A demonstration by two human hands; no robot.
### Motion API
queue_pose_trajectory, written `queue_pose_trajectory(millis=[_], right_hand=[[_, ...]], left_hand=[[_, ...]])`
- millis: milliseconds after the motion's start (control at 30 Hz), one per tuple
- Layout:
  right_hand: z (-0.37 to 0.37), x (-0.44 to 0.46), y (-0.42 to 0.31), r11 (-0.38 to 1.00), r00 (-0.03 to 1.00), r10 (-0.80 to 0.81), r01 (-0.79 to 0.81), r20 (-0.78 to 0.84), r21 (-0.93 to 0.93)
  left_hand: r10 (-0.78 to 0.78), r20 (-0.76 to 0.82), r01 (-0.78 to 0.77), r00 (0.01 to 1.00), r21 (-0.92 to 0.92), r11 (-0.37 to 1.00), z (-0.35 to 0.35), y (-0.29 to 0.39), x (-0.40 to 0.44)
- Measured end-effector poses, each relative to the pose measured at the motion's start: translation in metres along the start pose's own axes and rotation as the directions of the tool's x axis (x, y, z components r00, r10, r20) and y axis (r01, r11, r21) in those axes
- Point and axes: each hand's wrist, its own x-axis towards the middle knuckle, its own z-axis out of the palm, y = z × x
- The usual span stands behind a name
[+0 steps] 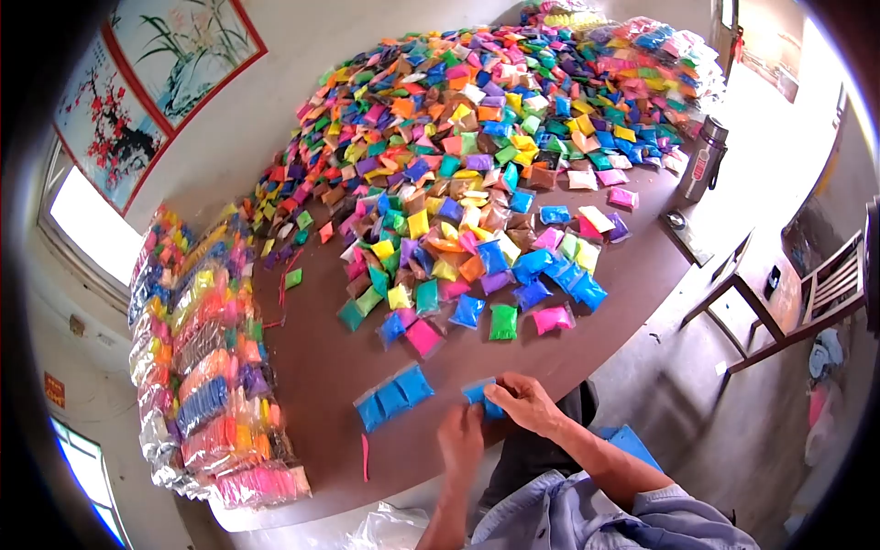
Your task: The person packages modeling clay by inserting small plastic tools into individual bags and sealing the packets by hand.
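One blue packet (474, 394), lower centre, is pinched by the right hand (526, 406), left hand (462, 434) at its lower edge, grip blurred; blue strip (393, 398) lies left, nearer left hand, long axis rising rightward.

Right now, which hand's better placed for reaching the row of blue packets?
Left, likely: the left hand is nearer the row of blue packets, while the right hand is farther off, holding another blue packet.

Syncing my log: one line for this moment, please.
left hand: at blue packet; right hand: pinching same packet; table: row of blue packets, pink strip
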Motion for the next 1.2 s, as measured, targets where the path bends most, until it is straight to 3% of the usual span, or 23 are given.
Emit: queue_pose_trajectory(millis=[67,200,267,400,500,633,667,900,1000,1067,1200], right_hand=[[-0.005,0.002,-0.003,0.989,0.999,0.032,-0.027,0.034,-0.143],[-0.002,0.000,-0.003,0.969,0.992,-0.078,0.052,-0.101,-0.241],[-0.002,-0.002,0.000,0.958,0.981,-0.127,0.083,-0.146,-0.274],[0.003,-0.004,0.002,0.856,0.943,-0.320,0.245,-0.095,-0.455],[0.005,-0.004,0.004,0.839,0.931,-0.351,0.266,-0.100,-0.474],[0.011,-0.004,0.011,0.809,0.922,-0.377,0.282,-0.087,-0.515],[0.009,-0.003,0.015,0.781,0.939,-0.343,0.268,-0.029,-0.563],[0.005,-0.001,0.020,0.805,0.916,-0.386,0.278,-0.108,-0.524],[0.004,-0.003,0.020,0.832,0.926,-0.341,0.215,-0.165,-0.512],[0.005,-0.002,0.015,0.890,0.900,-0.353,0.238,-0.255,-0.389],[0.006,-0.004,0.000,0.913,0.959,-0.200,0.108,-0.200,-0.394]], left_hand=[[-0.062,0.050,0.055,0.997,0.131,0.990,-0.001,0.000,-0.002],[-0.129,0.118,0.114,0.985,0.125,0.986,0.007,0.005,0.002],[-0.147,0.055,0.151,0.988,-0.086,0.985,0.014,0.013,0.006],[-0.215,0.084,0.222,0.973,-0.080,0.972,0.015,0.006,0.015],[-0.163,0.026,0.165,0.986,-0.105,0.981,0.020,-0.001,0.017],[-0.106,-0.024,0.106,0.994,0.001,0.994,0.017,-0.006,0.020],[-0.086,-0.062,0.086,0.994,-0.008,0.996,0.021,-0.008,0.020],[-0.072,-0.027,0.071,0.997,-0.032,0.997,0.024,0.005,0.018],[-0.122,0.095,0.127,0.988,-0.041,0.991,0.017,-0.002,0.015],[-0.045,0.165,0.039,0.985,0.036,0.999,0.017,-0.008,0.017],[0.003,0.056,-0.004,0.998,0.016,1.000,0.024,-0.021,0.017]])
